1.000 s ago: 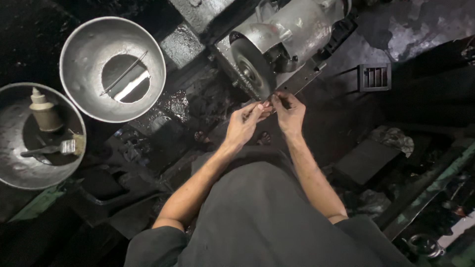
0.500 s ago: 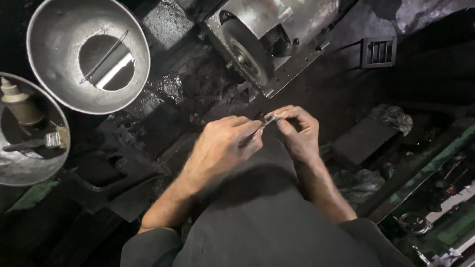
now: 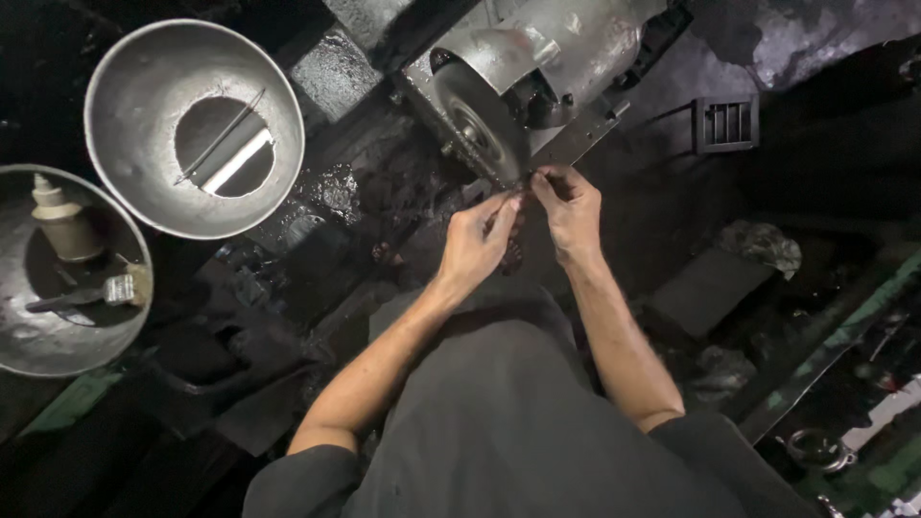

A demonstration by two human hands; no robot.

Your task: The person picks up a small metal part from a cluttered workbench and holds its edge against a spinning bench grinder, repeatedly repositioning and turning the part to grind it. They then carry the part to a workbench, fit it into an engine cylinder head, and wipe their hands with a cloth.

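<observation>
At twelve o'clock from the seated person, a bench grinder (image 3: 537, 67) stands on a dark, grimy work surface (image 3: 672, 182), its grey grinding wheel (image 3: 477, 129) facing down toward the hands. Both hands meet just below the wheel's lower rim: the left hand (image 3: 477, 245) and the right hand (image 3: 568, 206) each have their fingers drawn together in a pinch on a small dark workpiece (image 3: 527, 180), held between the fingertips at or just against the wheel's edge; whether it actually touches the wheel cannot be told, and its shape is too small to make out. Judged from this position, the grinding of the piece is under way rather than finished, since the piece sits at the wheel and has not been set down anywhere. At ten o'clock lies a round metal bowl (image 3: 125, 173) holding a thin rod (image 3: 221, 136) and a pale flat strip (image 3: 235, 163). At nine o'clock a second metal bowl (image 3: 38, 345) holds a small bottle (image 3: 63, 225) and a short brush (image 3: 82, 295). At two o'clock a small slotted metal part (image 3: 726, 123) rests well apart from the hands, and a crumpled rag (image 3: 763, 245) lies at three o'clock.
</observation>
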